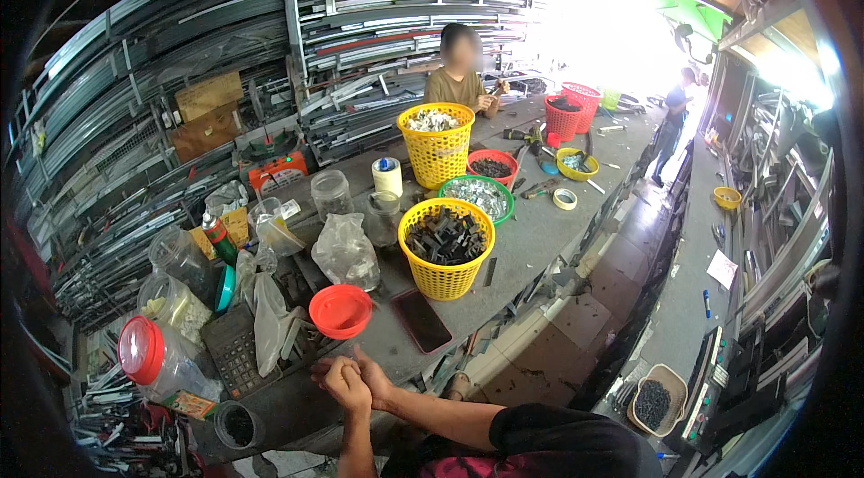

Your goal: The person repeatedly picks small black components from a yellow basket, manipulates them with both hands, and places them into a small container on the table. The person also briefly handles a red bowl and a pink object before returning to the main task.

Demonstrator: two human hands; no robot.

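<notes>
My left hand point(340, 385) and my right hand point(373, 376) are pressed together at the near edge of the grey workbench point(531, 239), fingers curled. Whether something small sits between them is hidden. Just beyond them are a red plastic bowl point(340, 310) and a dark phone point(420, 320) lying flat. A yellow basket of black parts point(445, 248) stands further back on the right. A calculator point(232, 347) lies to the left of my hands.
Left of me are a jar with a red lid point(153, 356), plastic bags point(345, 251) and a black round pot point(237, 424). Further along stand a green bowl of silver parts point(477, 197), a second yellow basket point(436, 143) and a seated person point(459, 73). Metal profiles fill the wall racks.
</notes>
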